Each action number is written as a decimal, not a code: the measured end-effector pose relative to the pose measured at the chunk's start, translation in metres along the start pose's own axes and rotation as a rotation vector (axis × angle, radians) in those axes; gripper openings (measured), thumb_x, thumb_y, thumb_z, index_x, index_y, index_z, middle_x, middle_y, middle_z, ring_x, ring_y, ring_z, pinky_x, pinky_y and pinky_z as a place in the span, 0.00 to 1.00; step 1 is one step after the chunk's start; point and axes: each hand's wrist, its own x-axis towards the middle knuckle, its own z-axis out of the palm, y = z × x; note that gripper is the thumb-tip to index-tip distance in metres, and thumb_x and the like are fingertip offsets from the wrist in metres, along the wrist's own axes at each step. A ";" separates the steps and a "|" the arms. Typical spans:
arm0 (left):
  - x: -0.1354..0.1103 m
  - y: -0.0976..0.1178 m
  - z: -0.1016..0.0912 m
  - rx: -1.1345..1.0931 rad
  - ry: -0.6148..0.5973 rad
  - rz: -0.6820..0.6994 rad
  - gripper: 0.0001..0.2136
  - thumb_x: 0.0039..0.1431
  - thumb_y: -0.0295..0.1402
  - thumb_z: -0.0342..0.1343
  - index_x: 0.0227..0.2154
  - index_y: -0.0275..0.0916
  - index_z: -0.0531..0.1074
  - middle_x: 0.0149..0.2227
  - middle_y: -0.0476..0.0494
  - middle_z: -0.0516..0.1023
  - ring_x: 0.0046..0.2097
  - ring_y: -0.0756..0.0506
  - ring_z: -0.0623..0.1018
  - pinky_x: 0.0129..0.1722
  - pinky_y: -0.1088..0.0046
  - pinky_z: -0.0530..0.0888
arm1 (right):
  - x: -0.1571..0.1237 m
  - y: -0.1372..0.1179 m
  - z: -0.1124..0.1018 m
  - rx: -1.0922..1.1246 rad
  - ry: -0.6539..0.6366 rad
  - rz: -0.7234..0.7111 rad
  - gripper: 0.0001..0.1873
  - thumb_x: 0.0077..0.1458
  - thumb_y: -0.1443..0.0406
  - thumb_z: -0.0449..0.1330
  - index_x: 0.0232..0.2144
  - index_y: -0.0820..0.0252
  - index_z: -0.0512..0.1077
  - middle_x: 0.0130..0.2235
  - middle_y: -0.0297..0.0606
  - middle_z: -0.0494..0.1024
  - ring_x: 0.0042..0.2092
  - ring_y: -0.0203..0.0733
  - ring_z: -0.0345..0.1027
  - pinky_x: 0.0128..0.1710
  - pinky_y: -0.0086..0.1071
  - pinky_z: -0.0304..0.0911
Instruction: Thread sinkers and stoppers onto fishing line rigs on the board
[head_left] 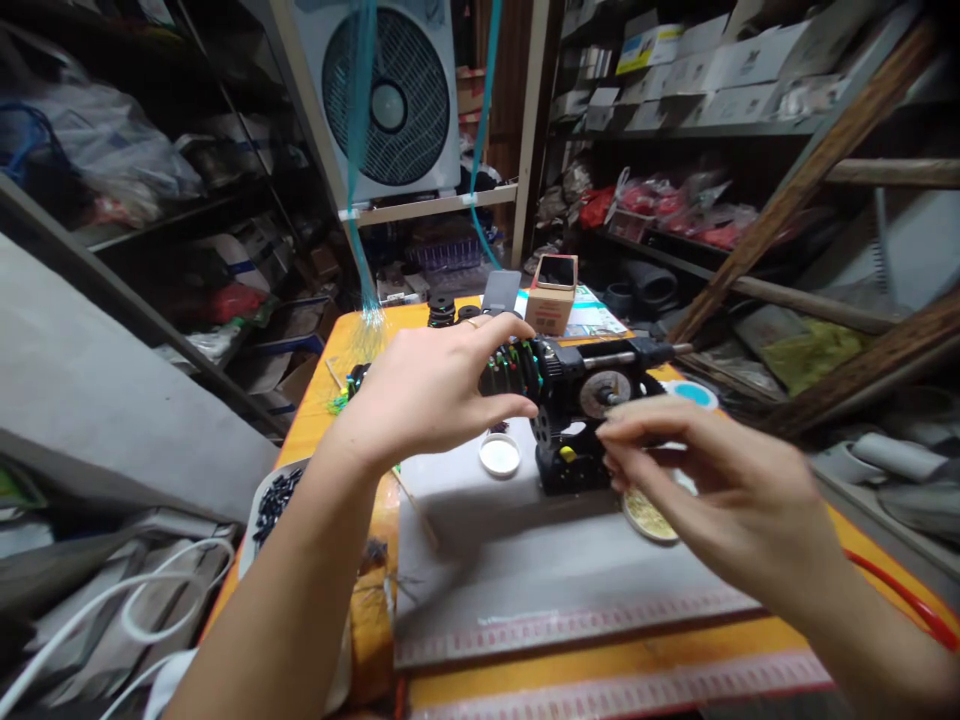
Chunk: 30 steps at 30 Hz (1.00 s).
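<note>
A small black machine (571, 425) with a round metal wheel and a row of green and red tipped parts on its left end stands on a grey mat (525, 570). My left hand (427, 390) curls around that left end, thumb beneath and fingers above. My right hand (712, 480) is at the machine's right front, its fingertips pinched together by the lower edge of the wheel. I cannot tell whether something tiny sits between them. A white round cap (499, 455) lies just left of the machine, and a shallow dish of gold bits (649, 517) lies under my right hand.
The mat lies on an orange table (600, 670). A white tray of small black parts (274, 500) sits at the left edge. A cardboard box with a phone on it (553, 295) stands behind, near a box fan (390, 100). Cluttered shelves flank both sides; wooden poles lean at right.
</note>
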 end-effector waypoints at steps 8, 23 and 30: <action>0.006 -0.005 -0.006 -0.088 -0.085 -0.034 0.26 0.57 0.51 0.58 0.57 0.48 0.66 0.54 0.47 0.78 0.52 0.37 0.78 0.49 0.61 0.72 | 0.068 -0.015 -0.001 -0.385 0.213 -0.373 0.09 0.58 0.74 0.62 0.39 0.56 0.71 0.36 0.33 0.82 0.33 0.37 0.77 0.37 0.29 0.71; 0.003 -0.005 -0.004 -0.090 -0.077 -0.017 0.26 0.58 0.50 0.58 0.56 0.47 0.66 0.55 0.48 0.78 0.52 0.37 0.78 0.47 0.62 0.72 | 0.082 -0.015 0.003 -0.472 0.109 -0.481 0.07 0.62 0.75 0.57 0.39 0.59 0.71 0.33 0.35 0.81 0.35 0.38 0.76 0.36 0.29 0.66; 0.003 -0.005 -0.003 -0.083 -0.061 -0.024 0.26 0.57 0.50 0.59 0.55 0.44 0.67 0.49 0.46 0.81 0.47 0.36 0.80 0.40 0.63 0.71 | 0.082 -0.011 0.002 -0.430 0.075 -0.508 0.08 0.61 0.74 0.59 0.37 0.55 0.68 0.32 0.28 0.80 0.30 0.34 0.74 0.30 0.27 0.64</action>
